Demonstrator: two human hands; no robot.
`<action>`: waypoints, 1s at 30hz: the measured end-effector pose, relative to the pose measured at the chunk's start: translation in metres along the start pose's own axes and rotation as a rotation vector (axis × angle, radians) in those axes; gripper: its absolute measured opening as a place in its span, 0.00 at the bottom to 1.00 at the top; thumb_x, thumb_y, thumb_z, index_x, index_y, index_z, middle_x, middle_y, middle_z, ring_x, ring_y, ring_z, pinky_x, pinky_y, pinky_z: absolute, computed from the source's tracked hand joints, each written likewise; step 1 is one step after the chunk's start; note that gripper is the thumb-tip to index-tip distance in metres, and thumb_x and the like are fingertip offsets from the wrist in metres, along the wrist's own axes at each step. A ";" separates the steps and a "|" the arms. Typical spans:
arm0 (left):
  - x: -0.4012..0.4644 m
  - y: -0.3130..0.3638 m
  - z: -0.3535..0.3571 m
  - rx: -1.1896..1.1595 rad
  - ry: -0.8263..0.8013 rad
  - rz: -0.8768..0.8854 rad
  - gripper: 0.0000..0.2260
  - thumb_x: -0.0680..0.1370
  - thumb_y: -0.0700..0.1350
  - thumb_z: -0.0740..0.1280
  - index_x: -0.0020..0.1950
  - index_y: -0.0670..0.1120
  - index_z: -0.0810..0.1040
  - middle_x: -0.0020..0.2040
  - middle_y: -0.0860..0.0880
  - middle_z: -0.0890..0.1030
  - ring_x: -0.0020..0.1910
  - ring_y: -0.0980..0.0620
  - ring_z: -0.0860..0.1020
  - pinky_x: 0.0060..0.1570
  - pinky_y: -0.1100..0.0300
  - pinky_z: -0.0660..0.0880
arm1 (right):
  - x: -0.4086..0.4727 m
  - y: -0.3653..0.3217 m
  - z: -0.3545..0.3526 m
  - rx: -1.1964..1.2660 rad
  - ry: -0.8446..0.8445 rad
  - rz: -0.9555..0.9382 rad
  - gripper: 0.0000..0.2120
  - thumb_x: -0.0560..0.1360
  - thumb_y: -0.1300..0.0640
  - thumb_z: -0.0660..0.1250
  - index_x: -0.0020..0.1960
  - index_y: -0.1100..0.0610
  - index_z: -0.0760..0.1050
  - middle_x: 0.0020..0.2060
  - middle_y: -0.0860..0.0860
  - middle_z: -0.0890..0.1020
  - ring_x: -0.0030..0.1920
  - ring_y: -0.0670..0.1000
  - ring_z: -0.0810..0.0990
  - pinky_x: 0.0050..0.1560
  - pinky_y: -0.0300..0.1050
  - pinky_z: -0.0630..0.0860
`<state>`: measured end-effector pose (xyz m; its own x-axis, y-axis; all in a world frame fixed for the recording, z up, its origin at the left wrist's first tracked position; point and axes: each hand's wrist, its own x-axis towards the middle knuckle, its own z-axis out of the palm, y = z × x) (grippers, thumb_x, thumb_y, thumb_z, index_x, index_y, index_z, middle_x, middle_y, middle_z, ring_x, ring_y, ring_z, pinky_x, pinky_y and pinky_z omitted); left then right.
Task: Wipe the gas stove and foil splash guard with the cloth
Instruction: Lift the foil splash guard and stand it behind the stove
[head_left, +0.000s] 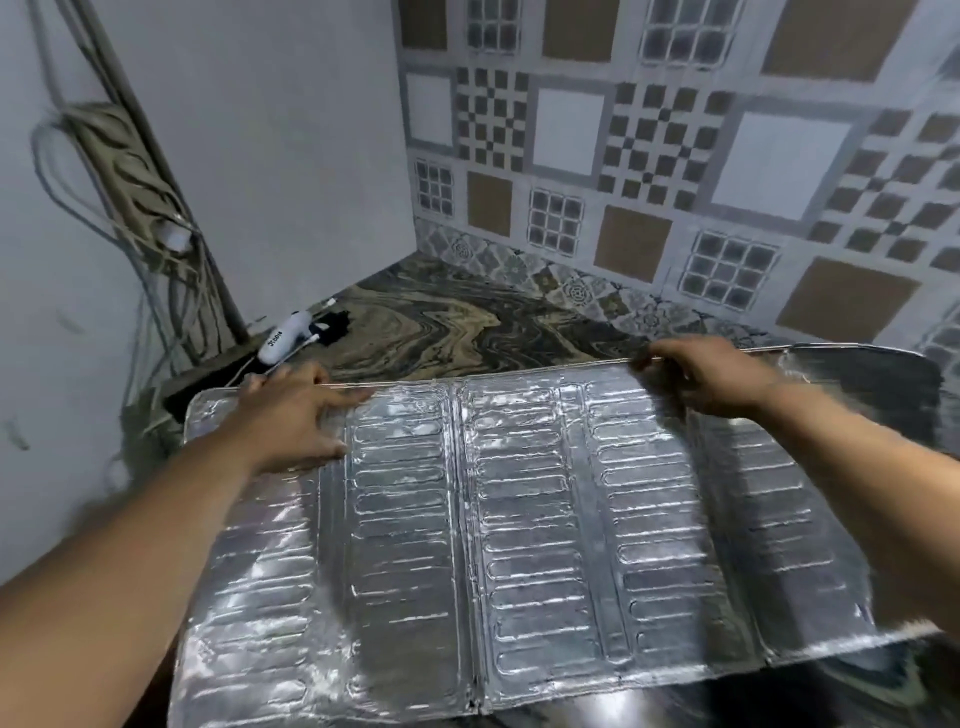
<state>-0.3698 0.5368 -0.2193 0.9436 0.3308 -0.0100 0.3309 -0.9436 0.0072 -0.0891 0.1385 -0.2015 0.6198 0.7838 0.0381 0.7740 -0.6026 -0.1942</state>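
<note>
We find the foil splash guard (519, 519) unfolded over the marbled worktop (467, 322); left hand (291, 421) and right hand (711, 374) each grip its far edge.

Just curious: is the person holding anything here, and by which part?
Both hands, left hand and right hand, grip the foil splash guard by its far top edge.
</note>
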 end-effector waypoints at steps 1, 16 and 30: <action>0.000 -0.002 -0.004 -0.011 0.010 0.006 0.32 0.68 0.65 0.74 0.67 0.76 0.62 0.62 0.50 0.69 0.64 0.48 0.68 0.59 0.47 0.62 | 0.000 -0.004 -0.005 -0.036 -0.002 -0.014 0.20 0.70 0.54 0.73 0.61 0.44 0.76 0.53 0.50 0.82 0.49 0.53 0.80 0.51 0.52 0.77; 0.023 0.006 -0.085 -0.069 0.263 0.127 0.33 0.68 0.61 0.77 0.68 0.74 0.66 0.54 0.54 0.68 0.59 0.50 0.70 0.50 0.53 0.56 | -0.022 -0.033 -0.095 -0.456 0.184 0.055 0.44 0.60 0.40 0.80 0.72 0.37 0.66 0.53 0.53 0.74 0.53 0.57 0.74 0.49 0.51 0.72; 0.035 0.079 -0.128 -0.056 0.644 0.247 0.33 0.71 0.39 0.75 0.71 0.65 0.72 0.53 0.46 0.72 0.53 0.41 0.71 0.51 0.45 0.69 | -0.092 0.013 -0.154 -0.776 0.462 0.123 0.44 0.68 0.55 0.76 0.77 0.42 0.57 0.55 0.61 0.72 0.56 0.62 0.72 0.60 0.62 0.68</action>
<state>-0.3097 0.4756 -0.0907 0.8019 0.0625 0.5941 0.0889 -0.9959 -0.0152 -0.1162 0.0356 -0.0569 0.5646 0.6702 0.4817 0.4654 -0.7405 0.4847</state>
